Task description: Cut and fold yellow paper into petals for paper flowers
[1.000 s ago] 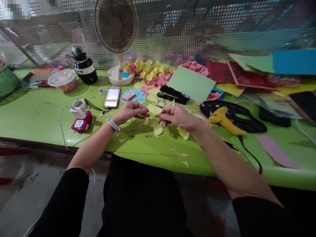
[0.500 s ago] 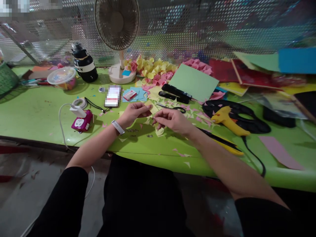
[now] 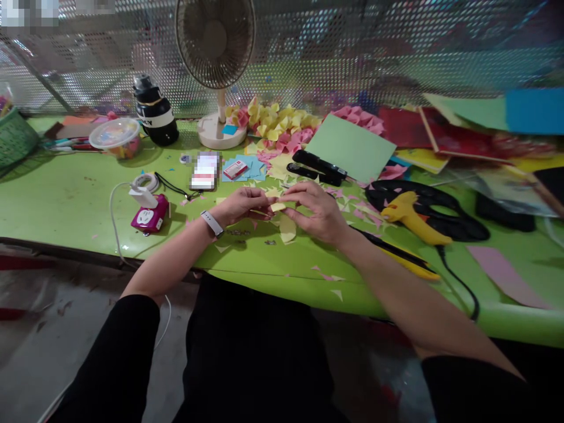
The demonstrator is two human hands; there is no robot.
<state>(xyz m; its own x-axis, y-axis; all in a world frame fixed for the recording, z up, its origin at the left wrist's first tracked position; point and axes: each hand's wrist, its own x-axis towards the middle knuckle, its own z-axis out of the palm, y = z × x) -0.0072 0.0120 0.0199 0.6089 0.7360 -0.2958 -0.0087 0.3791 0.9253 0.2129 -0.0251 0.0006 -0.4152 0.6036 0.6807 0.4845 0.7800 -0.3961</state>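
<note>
A small folded piece of yellow paper [image 3: 278,207] is pinched between the fingertips of both hands, low over the green table. My left hand [image 3: 244,205], with a pale band on its wrist, grips the paper from the left. From the right, my right hand [image 3: 316,212] holds it between thumb and fingers. Just below lies a loose yellow paper piece [image 3: 288,229]. Small metallic bits [image 3: 238,232] rest on the table in front of my left hand. Scissors behind my right hand are mostly hidden by it.
A black stapler [image 3: 319,167] and a light green sheet [image 3: 352,147] lie behind the hands, among paper scraps. To the right are a yellow glue gun [image 3: 408,214] and a yellow-black cutter [image 3: 396,255]. A phone [image 3: 205,170], fan [image 3: 220,132] and magenta adapter [image 3: 150,216] stand left.
My right hand has closed in on the yellow paper and now grips it together with my left hand. The paper looks folded smaller. The whole view has shifted slightly.
</note>
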